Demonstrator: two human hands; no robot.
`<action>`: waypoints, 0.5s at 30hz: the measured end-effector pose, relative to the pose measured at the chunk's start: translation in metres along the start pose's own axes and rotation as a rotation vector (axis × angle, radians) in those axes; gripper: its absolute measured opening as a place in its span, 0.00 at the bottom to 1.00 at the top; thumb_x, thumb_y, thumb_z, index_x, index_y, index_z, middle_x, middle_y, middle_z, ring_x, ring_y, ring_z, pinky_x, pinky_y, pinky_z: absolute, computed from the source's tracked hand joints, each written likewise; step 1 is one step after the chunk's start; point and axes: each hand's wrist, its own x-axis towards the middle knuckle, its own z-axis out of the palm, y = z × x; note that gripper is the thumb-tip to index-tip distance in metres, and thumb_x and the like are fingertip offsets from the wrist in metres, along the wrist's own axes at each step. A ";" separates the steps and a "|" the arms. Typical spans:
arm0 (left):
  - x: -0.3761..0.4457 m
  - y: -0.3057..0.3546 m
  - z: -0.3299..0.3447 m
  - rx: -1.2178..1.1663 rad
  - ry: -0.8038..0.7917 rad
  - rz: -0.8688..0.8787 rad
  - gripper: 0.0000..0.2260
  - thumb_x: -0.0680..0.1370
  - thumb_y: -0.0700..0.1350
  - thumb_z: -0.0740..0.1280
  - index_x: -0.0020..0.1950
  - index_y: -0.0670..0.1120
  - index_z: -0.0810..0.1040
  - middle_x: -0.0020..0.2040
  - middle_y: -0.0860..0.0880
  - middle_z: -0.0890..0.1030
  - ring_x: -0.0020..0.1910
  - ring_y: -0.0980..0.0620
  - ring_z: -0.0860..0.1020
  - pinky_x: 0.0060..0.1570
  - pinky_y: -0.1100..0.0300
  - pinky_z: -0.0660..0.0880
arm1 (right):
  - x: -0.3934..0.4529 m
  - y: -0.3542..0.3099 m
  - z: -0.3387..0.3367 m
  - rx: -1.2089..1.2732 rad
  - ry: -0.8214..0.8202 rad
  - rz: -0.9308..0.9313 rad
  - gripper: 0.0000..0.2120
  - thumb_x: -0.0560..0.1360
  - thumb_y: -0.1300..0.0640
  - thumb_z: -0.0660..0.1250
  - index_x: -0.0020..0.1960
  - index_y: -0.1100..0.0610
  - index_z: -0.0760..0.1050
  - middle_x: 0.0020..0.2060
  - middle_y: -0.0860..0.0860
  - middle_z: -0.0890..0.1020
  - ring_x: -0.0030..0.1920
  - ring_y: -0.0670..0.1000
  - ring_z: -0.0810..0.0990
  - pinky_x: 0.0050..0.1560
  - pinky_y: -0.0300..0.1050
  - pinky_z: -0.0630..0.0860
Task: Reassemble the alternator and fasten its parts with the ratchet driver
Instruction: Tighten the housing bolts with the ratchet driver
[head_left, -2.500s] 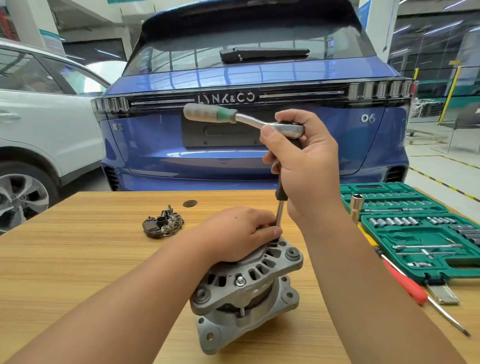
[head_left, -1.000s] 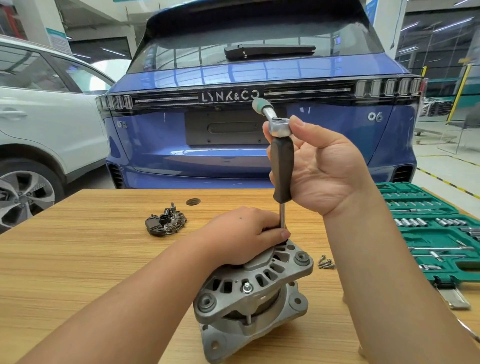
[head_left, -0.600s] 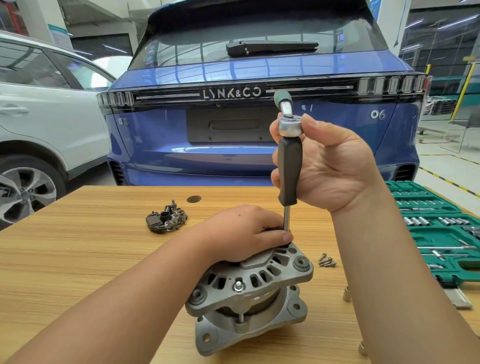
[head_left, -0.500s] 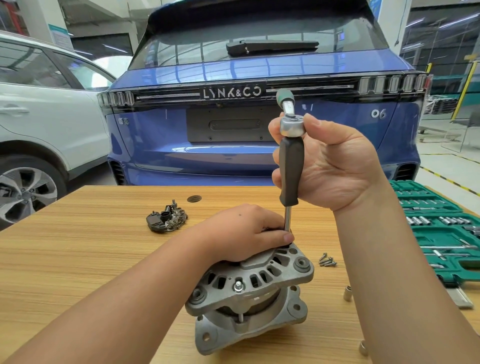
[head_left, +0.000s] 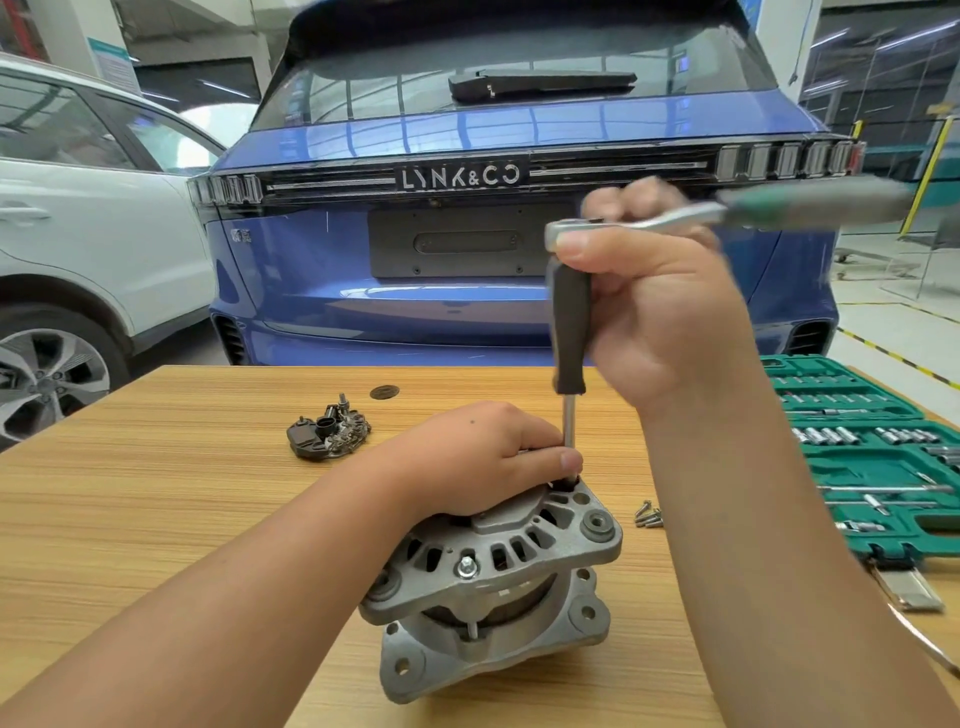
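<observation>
Toward the far side of the table (head_left: 130, 509), left of the middle, the dark rectifier part (head_left: 328, 435) lies alone, not yet mounted, so I judge the reassembly is not finished. Near the front edge, around the middle, the alternator (head_left: 493, 582) stands upright with its two housing halves put together. One bolt (head_left: 466, 567) with its nut already sits in the front of the upper half, and other holes on the lugs look empty. My left hand (head_left: 483, 462) lies on top of the housing; its fingers are curled around the lower shaft of the ratchet driver (head_left: 570, 332), to guide the tip into a hole at the far rim. I cannot see the fastener under the tip. My right hand (head_left: 660, 306) grips the top of the black handle together with the ratchet head, and the green lever points to the right, blurred from motion. Just right of the alternator, some loose screws (head_left: 648, 516) wait on the wood, so more fastening remains, I think. At the right edge lies the open green socket set (head_left: 872, 467).
</observation>
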 end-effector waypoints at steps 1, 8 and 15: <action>0.000 0.001 0.000 0.002 -0.001 -0.002 0.14 0.83 0.63 0.59 0.48 0.59 0.80 0.41 0.61 0.81 0.43 0.61 0.78 0.42 0.58 0.74 | -0.001 0.000 0.000 -0.151 0.061 -0.160 0.22 0.66 0.79 0.66 0.40 0.54 0.63 0.37 0.49 0.69 0.34 0.48 0.67 0.38 0.40 0.66; 0.001 0.002 0.001 0.037 0.021 0.011 0.17 0.83 0.62 0.60 0.49 0.53 0.82 0.39 0.53 0.80 0.40 0.56 0.76 0.35 0.59 0.70 | -0.005 0.016 0.017 -0.450 0.118 -0.435 0.05 0.78 0.61 0.66 0.45 0.53 0.75 0.34 0.41 0.79 0.38 0.44 0.78 0.41 0.38 0.73; 0.004 0.005 0.006 0.077 0.069 -0.025 0.16 0.84 0.62 0.58 0.41 0.57 0.75 0.35 0.62 0.77 0.36 0.60 0.74 0.38 0.55 0.70 | -0.008 0.029 0.012 -0.760 0.138 -0.606 0.07 0.83 0.56 0.62 0.59 0.50 0.75 0.43 0.48 0.79 0.39 0.50 0.78 0.41 0.45 0.76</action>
